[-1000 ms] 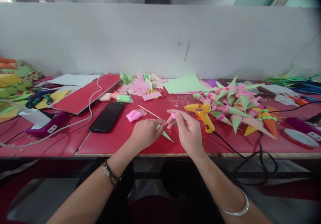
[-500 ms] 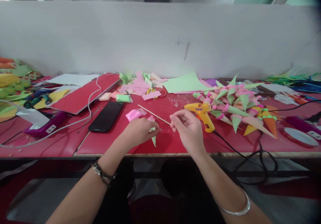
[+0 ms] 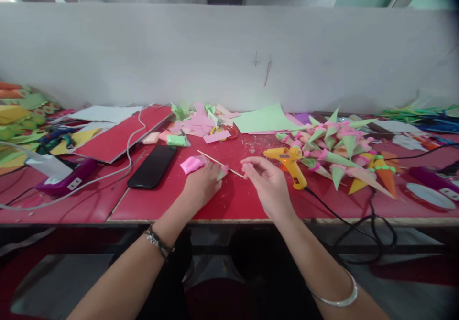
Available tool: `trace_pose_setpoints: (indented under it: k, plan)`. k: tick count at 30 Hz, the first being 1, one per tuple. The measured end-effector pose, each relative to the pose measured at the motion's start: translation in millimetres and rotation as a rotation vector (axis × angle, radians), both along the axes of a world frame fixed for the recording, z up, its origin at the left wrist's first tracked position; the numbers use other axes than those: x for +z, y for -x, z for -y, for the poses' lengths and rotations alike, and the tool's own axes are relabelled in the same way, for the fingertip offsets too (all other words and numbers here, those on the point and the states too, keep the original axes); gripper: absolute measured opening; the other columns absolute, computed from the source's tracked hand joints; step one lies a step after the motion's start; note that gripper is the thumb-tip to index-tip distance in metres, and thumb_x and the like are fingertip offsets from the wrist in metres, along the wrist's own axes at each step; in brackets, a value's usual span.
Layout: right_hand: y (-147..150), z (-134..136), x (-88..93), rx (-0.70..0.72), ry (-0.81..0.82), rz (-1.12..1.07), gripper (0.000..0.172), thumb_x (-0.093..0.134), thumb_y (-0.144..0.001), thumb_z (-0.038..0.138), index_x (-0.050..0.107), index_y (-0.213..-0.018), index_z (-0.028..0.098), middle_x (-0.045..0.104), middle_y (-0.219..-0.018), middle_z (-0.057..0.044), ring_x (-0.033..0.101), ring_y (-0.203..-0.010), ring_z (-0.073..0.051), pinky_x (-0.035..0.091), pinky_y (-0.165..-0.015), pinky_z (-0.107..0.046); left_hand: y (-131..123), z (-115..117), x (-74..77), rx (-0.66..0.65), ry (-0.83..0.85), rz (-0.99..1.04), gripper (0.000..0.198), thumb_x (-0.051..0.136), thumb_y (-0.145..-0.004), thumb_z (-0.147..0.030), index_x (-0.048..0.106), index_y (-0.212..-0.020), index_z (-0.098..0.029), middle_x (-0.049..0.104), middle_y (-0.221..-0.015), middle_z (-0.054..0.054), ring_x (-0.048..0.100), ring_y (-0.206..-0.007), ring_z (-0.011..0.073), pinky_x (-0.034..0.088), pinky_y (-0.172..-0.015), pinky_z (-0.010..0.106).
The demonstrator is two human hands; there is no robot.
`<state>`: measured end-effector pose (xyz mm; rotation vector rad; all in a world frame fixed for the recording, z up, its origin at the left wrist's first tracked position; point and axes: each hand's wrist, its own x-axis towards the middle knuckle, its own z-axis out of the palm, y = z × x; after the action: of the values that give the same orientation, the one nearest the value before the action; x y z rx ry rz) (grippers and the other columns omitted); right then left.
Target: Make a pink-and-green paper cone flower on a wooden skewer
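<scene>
My left hand (image 3: 203,182) is closed around a small paper cone (image 3: 223,171), pale green with pink at its end and mostly covered by the fingers. The fingers of my right hand (image 3: 267,179) are curled, thumb and fingertips together. Whatever they pinch is too small or hidden to make out. A thin wooden stick (image 3: 218,161) slants between the hands, its near end just under the right fingertips. Behind the left hand is a pink packet of clay (image 3: 191,165). To the right of my right hand rests a yellow glue gun (image 3: 293,167).
A black phone (image 3: 152,167) lies at left, near a purple power strip (image 3: 70,179) and a red board (image 3: 122,133). Paper scraps (image 3: 201,121) and green sheets (image 3: 263,118) lie along the wall. Finished paper cones (image 3: 333,143) are heaped at right. The glue gun's black cord (image 3: 333,215) hangs over the edge.
My left hand has moved slightly forward and right and has closed on the paper cone, lifting its tip from where it pointed toward me. The right hand is almost still.
</scene>
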<state>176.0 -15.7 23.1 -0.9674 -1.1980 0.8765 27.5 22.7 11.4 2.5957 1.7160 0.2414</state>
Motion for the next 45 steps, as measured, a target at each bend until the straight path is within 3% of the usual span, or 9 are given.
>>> trace_pose_setpoints:
  k: [3, 8, 11, 13, 21, 33, 45]
  plan:
    - [-2.9, -7.4, -7.2, -0.029, 0.014, -0.092, 0.017, 0.058, -0.075, 0.032, 0.066, -0.085, 0.021, 0.062, -0.087, -0.002, 0.055, -0.072, -0.010, 0.046, -0.070, -0.025, 6.1, -5.1, 2.5, -0.031, -0.008, 0.097, 0.033, 0.050, -0.076, -0.019, 0.049, -0.107, -0.009, 0.058, -0.107, 0.016, 0.057, -0.095, 0.0277, 0.045, -0.071, 0.035]
    - [-5.2, -9.7, -10.4, -0.064, 0.060, -0.113, 0.021, 0.058, -0.074, 0.036, 0.068, -0.087, 0.021, 0.064, -0.080, -0.001, 0.055, -0.067, -0.010, 0.047, -0.068, -0.027, 6.9, -0.3, 12.9, -0.173, -0.083, 0.373, 0.035, 0.043, -0.074, -0.013, 0.045, -0.110, -0.013, 0.061, -0.090, 0.008, 0.057, -0.078, 0.0191, 0.043, -0.068, 0.030]
    - [-3.5, -7.4, -6.9, -0.039, 0.045, -0.147, 0.020, 0.063, -0.071, 0.030, 0.067, -0.088, 0.023, 0.067, -0.089, -0.001, 0.060, -0.081, -0.013, 0.048, -0.076, -0.029, 4.8, 5.9, 18.0, -0.268, -0.109, 0.530, 0.035, 0.041, -0.073, -0.010, 0.045, -0.107, -0.015, 0.059, -0.089, 0.006, 0.056, -0.074, 0.0162, 0.042, -0.066, 0.028]
    - [-2.2, -5.8, -4.7, -0.025, 0.020, -0.168, 0.020, 0.064, -0.070, 0.028, 0.066, -0.090, 0.023, 0.067, -0.092, -0.001, 0.061, -0.087, -0.014, 0.049, -0.080, -0.029, 4.9, 8.0, 19.2, -0.256, -0.109, 0.570, 0.032, 0.041, -0.074, -0.012, 0.044, -0.106, -0.016, 0.059, -0.086, 0.005, 0.055, -0.071, 0.0155, 0.041, -0.064, 0.027]
    - [-1.4, -0.8, 1.7, -0.118, -0.101, -0.076, 0.012, 0.064, -0.072, 0.025, 0.065, -0.084, 0.023, 0.067, -0.083, 0.001, 0.062, -0.079, -0.011, 0.051, -0.073, -0.024, 9.2, 8.3, 15.4, -0.241, -0.114, 0.536, 0.035, 0.049, -0.076, -0.020, 0.039, -0.110, -0.019, 0.058, -0.092, 0.005, 0.057, -0.076, 0.0168, 0.041, -0.065, 0.026]
    - [-0.6, 0.9, 2.6, -0.124, -0.089, 0.048, 0.014, 0.061, -0.073, 0.028, 0.066, -0.085, 0.022, 0.067, -0.086, -0.001, 0.062, -0.080, -0.014, 0.052, -0.074, -0.029, 8.7, 7.8, 16.7, -0.248, -0.134, 0.497, 0.031, 0.050, -0.075, -0.020, 0.042, -0.105, -0.019, 0.059, -0.089, 0.004, 0.057, -0.072, 0.0159, 0.040, -0.061, 0.024]
    - [10.0, -1.6, -11.2, -0.027, 0.000, -0.234, 0.019, 0.059, -0.075, 0.036, 0.066, -0.086, 0.022, 0.066, -0.088, -0.003, 0.060, -0.075, -0.014, 0.050, -0.070, -0.031, 5.1, 11.9, 19.0, -0.213, -0.098, 0.589, 0.031, 0.050, -0.070, -0.014, 0.044, -0.100, -0.020, 0.058, -0.084, 0.001, 0.056, -0.069, 0.0140, 0.040, -0.061, 0.024]
